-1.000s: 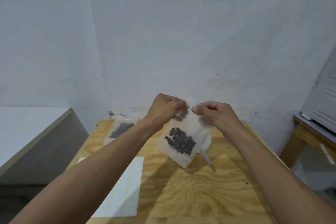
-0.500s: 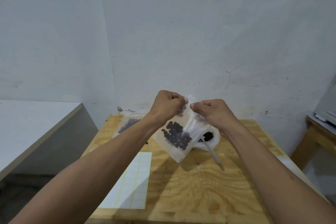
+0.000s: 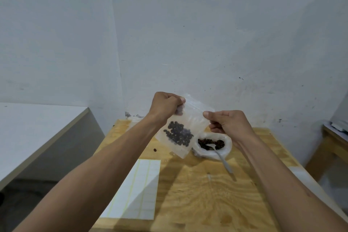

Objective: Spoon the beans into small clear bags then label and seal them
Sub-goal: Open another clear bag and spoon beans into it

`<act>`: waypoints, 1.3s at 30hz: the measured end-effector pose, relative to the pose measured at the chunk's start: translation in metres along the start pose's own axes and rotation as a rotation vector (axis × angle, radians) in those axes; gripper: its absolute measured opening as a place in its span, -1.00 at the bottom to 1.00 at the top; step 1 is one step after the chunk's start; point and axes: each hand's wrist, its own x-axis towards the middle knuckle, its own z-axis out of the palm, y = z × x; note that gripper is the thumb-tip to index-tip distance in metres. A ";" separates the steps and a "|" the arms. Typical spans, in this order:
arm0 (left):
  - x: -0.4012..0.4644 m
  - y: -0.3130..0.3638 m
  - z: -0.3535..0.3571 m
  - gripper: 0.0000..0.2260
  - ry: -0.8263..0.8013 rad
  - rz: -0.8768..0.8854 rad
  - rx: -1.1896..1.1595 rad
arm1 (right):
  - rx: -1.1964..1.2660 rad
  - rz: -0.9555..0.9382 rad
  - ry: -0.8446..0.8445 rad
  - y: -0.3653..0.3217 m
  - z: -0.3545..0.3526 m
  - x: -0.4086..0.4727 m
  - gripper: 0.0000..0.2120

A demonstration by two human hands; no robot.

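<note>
Bean sack (image 3: 222,151) w/ spoon (image 3: 223,158) (behind bag (image 3: 185,128))

Soft, even, fairly dim light fills the head view, perhaps from above and behind: the forearms cast broad dark shadows across the plywood table (image 3: 216,194). No glare. Wide-angle lens bends the edges; detail looks slightly soft throughout.

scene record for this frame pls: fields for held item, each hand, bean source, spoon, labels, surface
held item: small clear bag with dark beans, held above the table
left hand: pinches the bag's top left corner
right hand: pinches the bag's top right end
bean source: white sack of beans, open, on the table
spoon: bowl in the sack, handle pointing toward the person
labels: sheet of labels lying flat
surface: plywood table
</note>
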 end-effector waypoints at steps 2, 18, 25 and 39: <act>0.002 0.001 -0.003 -0.87 0.034 -0.057 -0.073 | 0.067 0.079 -0.053 0.003 0.003 0.001 -0.61; 0.039 -0.049 -0.117 -0.57 -0.077 -0.416 0.287 | -0.238 0.094 -0.180 0.026 0.138 0.038 -0.70; 0.039 -0.095 -0.145 -0.81 0.053 -0.304 0.325 | -0.524 0.046 -0.149 0.049 0.202 0.050 -0.75; 0.067 -0.149 -0.165 -0.85 0.017 -0.257 0.536 | -0.762 -0.006 -0.125 0.087 0.231 0.066 -0.77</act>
